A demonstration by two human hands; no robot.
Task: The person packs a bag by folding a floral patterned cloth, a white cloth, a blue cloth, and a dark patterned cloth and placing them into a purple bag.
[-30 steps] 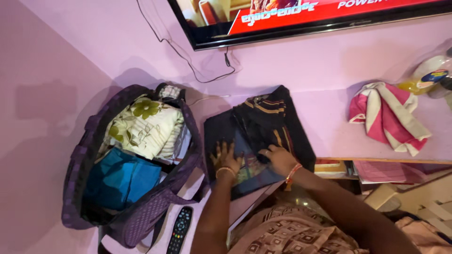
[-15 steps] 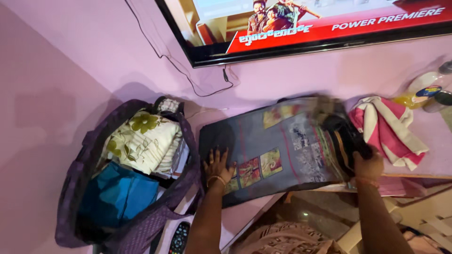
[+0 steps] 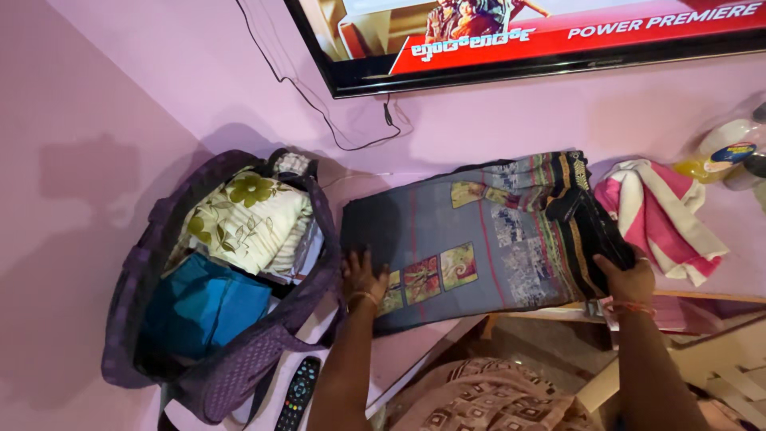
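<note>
A dark grey patterned cloth (image 3: pixel 479 239) with red stripes and picture squares lies spread on the pink shelf (image 3: pixel 550 128). My left hand (image 3: pixel 363 275) presses flat on its left end, next to the bag. My right hand (image 3: pixel 626 275) grips the bunched dark folds of the cloth at its right end, near the shelf's front edge.
A purple open bag (image 3: pixel 231 359) at the left holds a floral cream cloth (image 3: pixel 247 219) and a blue cloth (image 3: pixel 203 307). A remote (image 3: pixel 297 395) lies below it. A pink and white towel (image 3: pixel 670 211), a bottle (image 3: pixel 722 152) and a wall screen (image 3: pixel 519 36) are nearby.
The folded cloth has been opened out to the right. My right hand moved from the middle to the cloth's right end; my left hand stayed on the left end.
</note>
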